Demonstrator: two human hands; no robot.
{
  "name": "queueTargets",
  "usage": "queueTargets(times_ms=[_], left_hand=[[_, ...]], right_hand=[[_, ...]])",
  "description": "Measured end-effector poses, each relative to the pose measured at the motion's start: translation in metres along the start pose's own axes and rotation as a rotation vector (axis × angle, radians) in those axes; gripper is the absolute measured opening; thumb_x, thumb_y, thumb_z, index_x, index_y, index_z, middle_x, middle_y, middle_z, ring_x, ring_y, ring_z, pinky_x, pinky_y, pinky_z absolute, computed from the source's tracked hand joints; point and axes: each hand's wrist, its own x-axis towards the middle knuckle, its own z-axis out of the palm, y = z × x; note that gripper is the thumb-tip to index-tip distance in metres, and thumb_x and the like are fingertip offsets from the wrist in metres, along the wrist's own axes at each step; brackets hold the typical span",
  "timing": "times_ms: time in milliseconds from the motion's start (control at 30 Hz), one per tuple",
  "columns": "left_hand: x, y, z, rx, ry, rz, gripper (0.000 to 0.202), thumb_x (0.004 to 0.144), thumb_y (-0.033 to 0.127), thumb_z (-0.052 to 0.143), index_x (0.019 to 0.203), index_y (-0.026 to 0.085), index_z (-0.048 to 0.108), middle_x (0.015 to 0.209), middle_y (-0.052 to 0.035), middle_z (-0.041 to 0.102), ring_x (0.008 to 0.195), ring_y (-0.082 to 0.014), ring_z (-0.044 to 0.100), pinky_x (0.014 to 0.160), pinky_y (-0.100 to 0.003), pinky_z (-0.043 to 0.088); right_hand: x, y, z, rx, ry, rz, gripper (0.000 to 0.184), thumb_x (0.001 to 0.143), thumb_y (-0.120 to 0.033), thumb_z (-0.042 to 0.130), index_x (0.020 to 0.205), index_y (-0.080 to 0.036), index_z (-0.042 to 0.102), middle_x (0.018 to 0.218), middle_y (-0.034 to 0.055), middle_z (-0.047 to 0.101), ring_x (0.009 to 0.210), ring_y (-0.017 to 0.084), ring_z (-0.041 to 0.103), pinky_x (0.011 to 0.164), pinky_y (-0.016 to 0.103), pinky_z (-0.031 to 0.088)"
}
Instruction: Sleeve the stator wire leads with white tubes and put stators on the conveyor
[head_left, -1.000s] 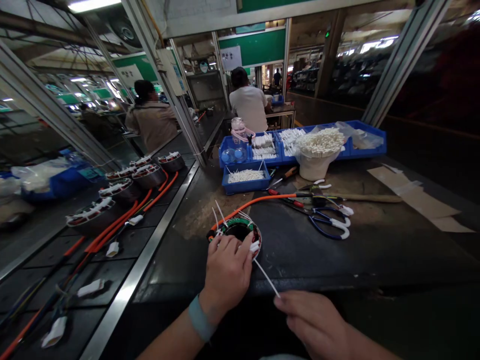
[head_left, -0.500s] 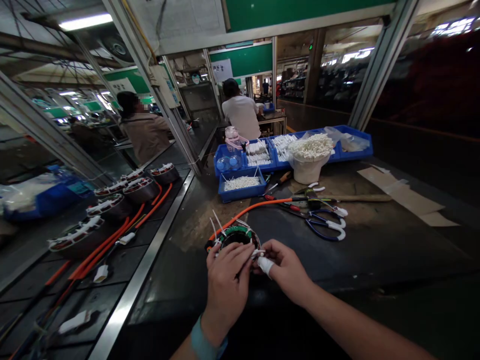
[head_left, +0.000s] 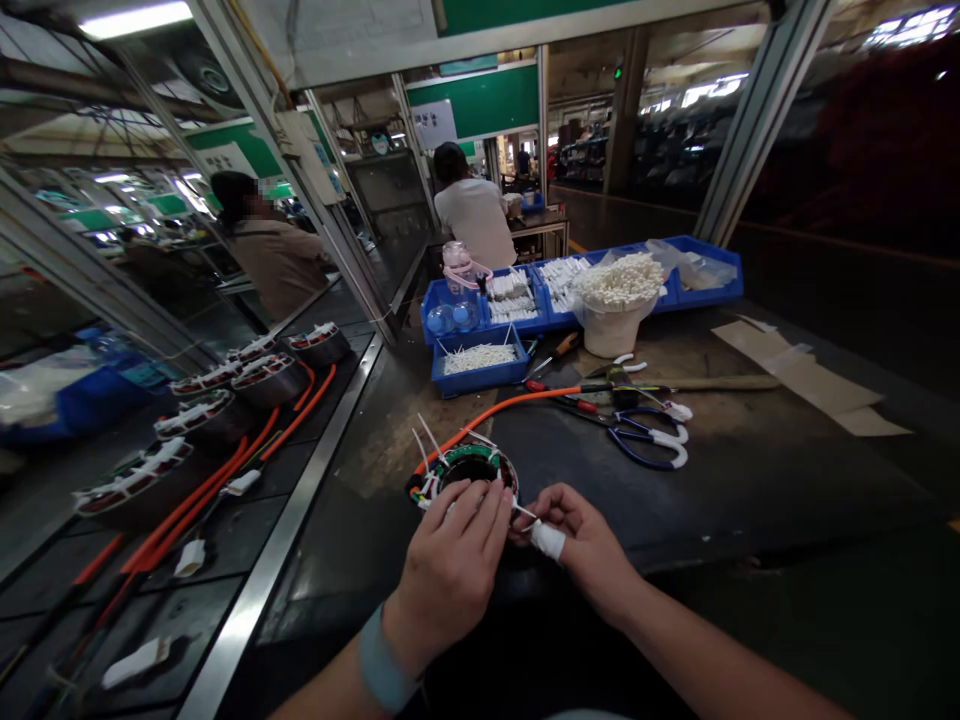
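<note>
A round motor stator (head_left: 469,466) with copper windings, a green ring and white cable ties sticking up sits on the dark bench in front of me. An orange cable (head_left: 517,404) runs from it toward the back right. My left hand (head_left: 448,560) rests on the stator's near edge, fingers curled over it. My right hand (head_left: 577,540), with white tape on one finger, pinches a thin white cable tie (head_left: 523,513) at the stator's right side.
Blue-handled scissors (head_left: 645,440), pliers and a wooden stick lie behind the stator. Blue bins (head_left: 480,360) and a white bucket (head_left: 613,318) of white parts stand further back. A conveyor on the left carries several stators (head_left: 262,375) with orange cables. Two people sit with backs turned.
My right hand came up from near my body to the stator's right side and pinches the cable tie close to it. My left hand stayed on the stator.
</note>
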Motion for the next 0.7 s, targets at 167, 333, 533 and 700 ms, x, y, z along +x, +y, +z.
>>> queueTargets(times_ms=[167,333,533,700], left_hand=[[0.000,-0.001,0.003,-0.023,0.027,0.006,0.033,0.090,0.009,0.038,0.114,0.009,0.061,0.115,-0.0094,0.065,0.104,-0.0227,0.055,0.094,-0.039,0.040],[-0.002,-0.001,0.005,-0.083,0.054,-0.053,0.032,0.087,0.008,0.045,0.114,0.009,0.061,0.114,-0.0075,0.066,0.101,-0.0233,0.056,0.092,-0.040,0.040],[-0.006,0.002,0.008,-0.145,0.098,-0.170,0.032,0.086,0.009,0.048,0.117,0.013,0.059,0.115,-0.0041,0.066,0.100,-0.0232,0.055,0.087,-0.039,0.040],[-0.005,0.005,0.009,-0.184,0.057,-0.347,0.032,0.087,0.017,0.050,0.118,0.020,0.059,0.110,-0.0030,0.066,0.101,-0.0244,0.054,0.090,-0.042,0.037]], right_hand=[[0.009,-0.005,0.008,-0.042,0.028,0.057,0.040,0.054,-0.028,0.083,0.073,-0.019,0.049,0.066,-0.0040,0.063,0.065,0.012,0.062,0.069,0.025,0.051],[0.021,-0.007,0.011,-0.252,0.007,0.069,0.036,0.058,-0.034,0.075,0.071,-0.019,0.045,0.062,-0.0054,0.055,0.053,0.012,0.055,0.055,0.026,0.046],[0.020,-0.024,-0.002,-1.453,-0.195,-0.750,0.013,0.085,-0.019,0.046,0.079,-0.018,0.057,0.075,0.0037,0.059,0.070,0.017,0.049,0.063,0.032,0.033],[0.024,-0.043,0.001,-1.754,-0.385,-1.304,0.021,0.084,-0.023,0.044,0.065,-0.018,0.052,0.060,0.0015,0.050,0.061,0.017,0.038,0.058,0.035,0.023]])
